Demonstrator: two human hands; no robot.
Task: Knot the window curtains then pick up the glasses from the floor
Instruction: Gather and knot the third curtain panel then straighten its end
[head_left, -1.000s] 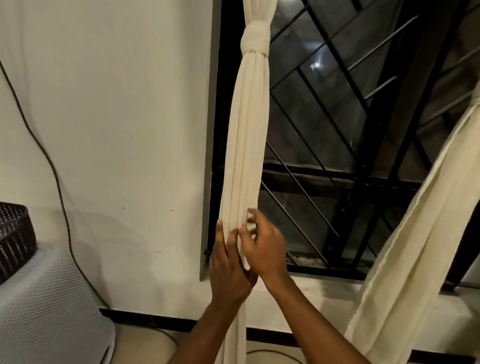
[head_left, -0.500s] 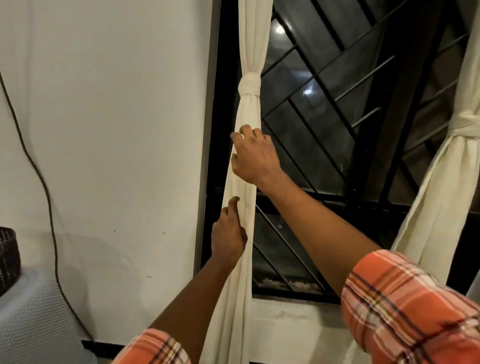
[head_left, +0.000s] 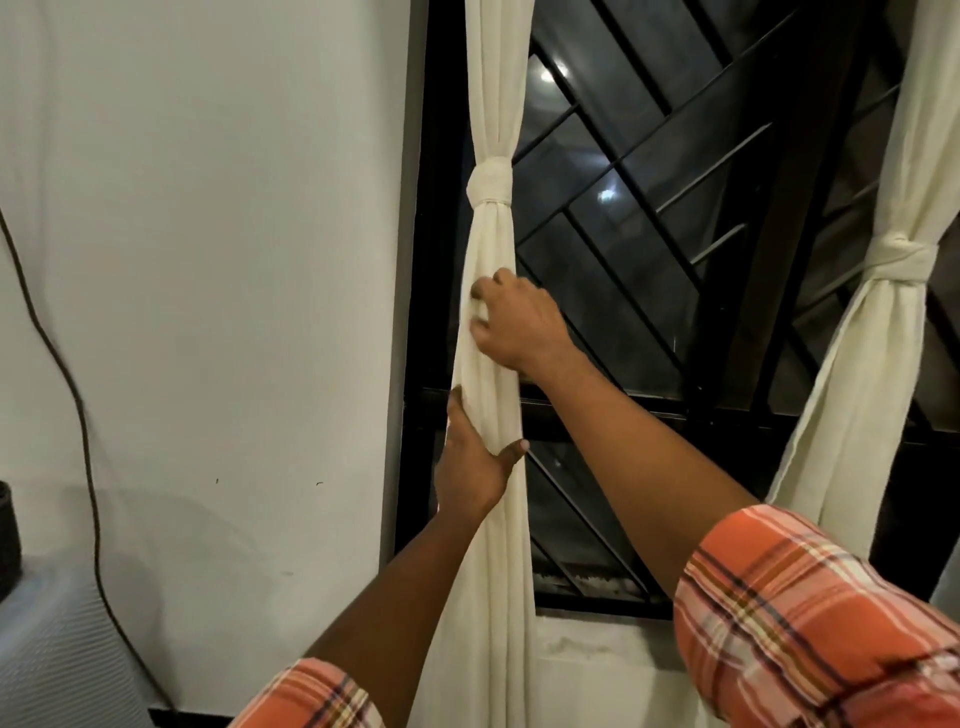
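Note:
A cream curtain (head_left: 491, 130) hangs at the window's left edge with a knot (head_left: 489, 188) tied in it. Below the knot, my right hand (head_left: 517, 325) curls its fingers round the gathered cloth. Lower down, my left hand (head_left: 472, 457) holds the same bundle between thumb and fingers. A second cream curtain (head_left: 852, 395) hangs at the right with its own knot (head_left: 901, 260). The glasses and the floor are out of view.
A dark window (head_left: 649, 249) with black diagonal bars (head_left: 675, 104) fills the middle. A white wall (head_left: 208, 260) is on the left, with a dark cable (head_left: 78, 405) running down it. A pale perforated container (head_left: 57, 649) stands at the lower left.
Both hands have climbed the left curtain from near the sill toward the knot. The view has tilted up, so the right curtain's knot now shows.

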